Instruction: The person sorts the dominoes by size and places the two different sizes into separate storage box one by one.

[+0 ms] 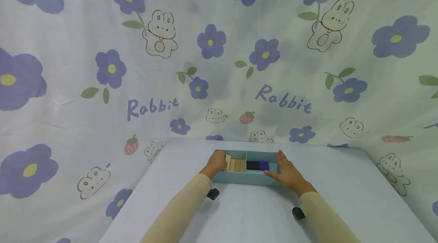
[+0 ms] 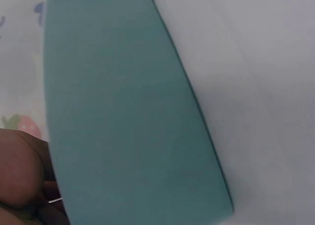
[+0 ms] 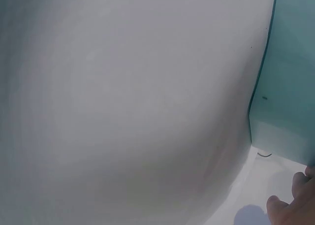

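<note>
A light blue box (image 1: 229, 177) with one divider stands on the white table. Wooden blocks (image 1: 237, 165) lie in its left compartment. My left hand (image 1: 217, 161) reaches over that end with curled fingers and pinches a pale wooden block (image 1: 227, 162), which stands tilted and higher than the others. In the left wrist view the box's outer wall (image 2: 123, 107) hides most of my fingers. A black block (image 1: 253, 165) and a purple block (image 1: 264, 165) lie in the right compartment. My right hand (image 1: 290, 174) rests against the box's right end, fingers extended along it and thumb over the front rim.
The box stands near the back of the white-covered table (image 1: 253, 212). Behind it hangs a curtain (image 1: 232, 75) printed with flowers, rabbits and strawberries. A black wrist-worn piece (image 1: 213, 194) shows below the left wrist, and another black piece (image 1: 298, 213) below the right.
</note>
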A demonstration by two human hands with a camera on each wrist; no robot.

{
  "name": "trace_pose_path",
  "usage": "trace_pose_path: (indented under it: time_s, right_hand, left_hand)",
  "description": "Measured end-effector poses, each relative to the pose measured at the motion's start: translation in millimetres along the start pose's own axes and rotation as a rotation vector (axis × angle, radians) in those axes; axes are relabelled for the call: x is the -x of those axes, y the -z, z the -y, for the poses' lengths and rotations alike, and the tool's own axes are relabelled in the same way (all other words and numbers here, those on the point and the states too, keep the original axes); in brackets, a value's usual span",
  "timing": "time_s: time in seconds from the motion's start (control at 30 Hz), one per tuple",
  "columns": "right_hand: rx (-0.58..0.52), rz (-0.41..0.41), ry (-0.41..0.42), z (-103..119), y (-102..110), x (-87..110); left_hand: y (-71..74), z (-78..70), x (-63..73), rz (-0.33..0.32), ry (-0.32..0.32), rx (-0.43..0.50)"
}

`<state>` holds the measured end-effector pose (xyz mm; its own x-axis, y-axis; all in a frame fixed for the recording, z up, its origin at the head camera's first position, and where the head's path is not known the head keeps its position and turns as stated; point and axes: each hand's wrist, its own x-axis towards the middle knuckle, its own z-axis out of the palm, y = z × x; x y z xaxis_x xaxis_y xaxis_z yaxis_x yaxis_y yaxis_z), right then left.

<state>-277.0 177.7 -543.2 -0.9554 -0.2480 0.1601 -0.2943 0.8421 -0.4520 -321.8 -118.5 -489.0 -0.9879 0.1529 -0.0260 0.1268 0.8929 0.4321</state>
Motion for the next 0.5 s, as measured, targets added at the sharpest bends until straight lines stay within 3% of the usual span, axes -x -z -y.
trace_pose_path:
  time_s: [0.3,0.5]
  right_hand:
    - [0.019,0.017,0.000,-0.6,1.2,-0.7]
    - [0.024,0.017,-0.004,0.1,1.7,-1.7]
  left_hand:
    - [-12.9,-0.5,-12.9,0.039,0.068,-0.089]
    - [-15.1,-2.2,-14.3,0.081,0.073,-0.137]
